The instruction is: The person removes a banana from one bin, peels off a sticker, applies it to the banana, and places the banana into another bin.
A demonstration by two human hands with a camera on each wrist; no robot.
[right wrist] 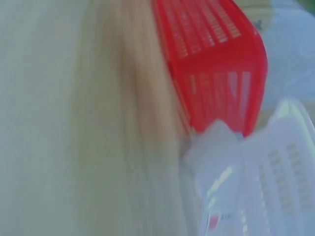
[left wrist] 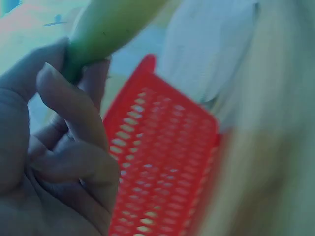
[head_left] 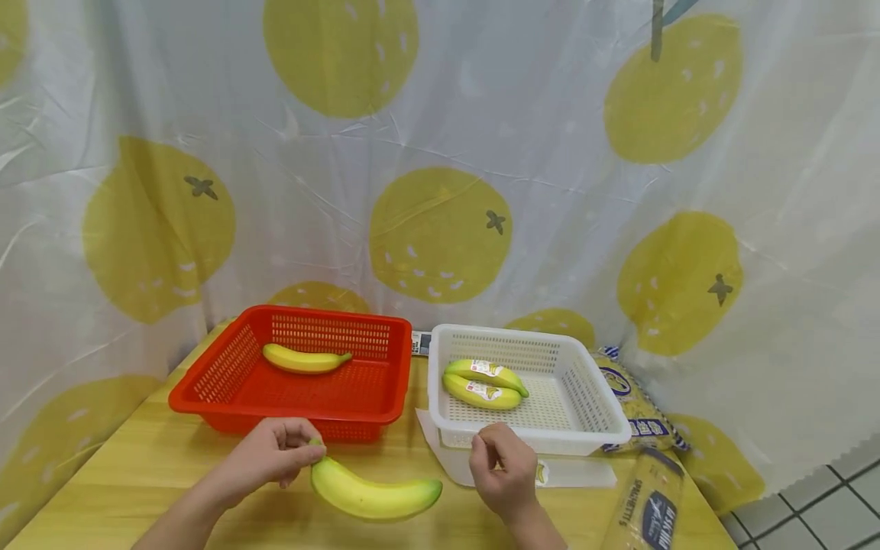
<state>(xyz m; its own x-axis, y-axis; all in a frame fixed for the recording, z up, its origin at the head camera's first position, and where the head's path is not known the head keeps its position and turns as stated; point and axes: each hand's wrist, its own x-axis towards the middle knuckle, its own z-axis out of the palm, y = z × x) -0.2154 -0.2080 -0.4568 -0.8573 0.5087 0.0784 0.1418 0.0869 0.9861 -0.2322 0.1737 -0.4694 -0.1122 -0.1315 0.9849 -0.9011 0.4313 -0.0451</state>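
Observation:
My left hand [head_left: 282, 457] pinches a yellow banana [head_left: 374, 493] by its green-tinged stem end, between thumb and fingertips. The banana hangs out to the right over the table, in front of the two baskets, with no label on its visible side. In the left wrist view the fingers [left wrist: 74, 105] close round the stem. My right hand [head_left: 504, 470] is curled, thumb against the fingers, at the front of the white basket [head_left: 598, 441]. No object shows in it. It overlaps a white paper strip [head_left: 580, 475] with a banana sticker [head_left: 541, 472] beside the hand.
A red basket [head_left: 289, 416] at the left holds one banana [head_left: 305, 359]. Two bananas with labels [head_left: 484, 382] lie in the white basket. To the right are a yellow-and-blue food bag [head_left: 635, 401] and a spaghetti pack [head_left: 646, 500]. A lemon-print curtain [head_left: 330, 176] hangs behind.

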